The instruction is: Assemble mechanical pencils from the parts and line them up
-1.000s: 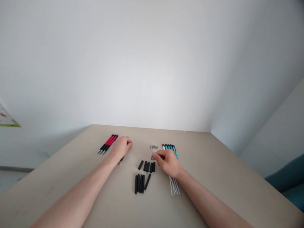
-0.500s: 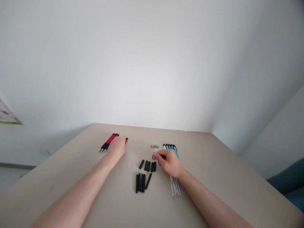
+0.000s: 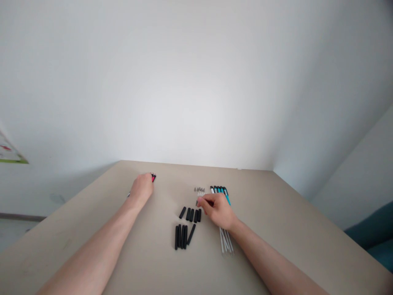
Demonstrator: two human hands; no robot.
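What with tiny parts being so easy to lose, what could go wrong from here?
The right hand is close beside the small grey tips; a nudge could scatter them. Its wrist is over the white refills, which might roll if it drags. The left hand covers the red pens and could knock them askew.

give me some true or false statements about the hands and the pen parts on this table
1. The left hand covers most of the red pens. True.
2. The black tubes lie in two rows between the arms. True.
3. The teal pens lie left of the left hand. False: they lie just beyond the right hand.
4. The right hand is raised high above the table. False: it is low, fingertips near the small grey pieces.
5. Thin white rods lie partly under the right wrist. True.
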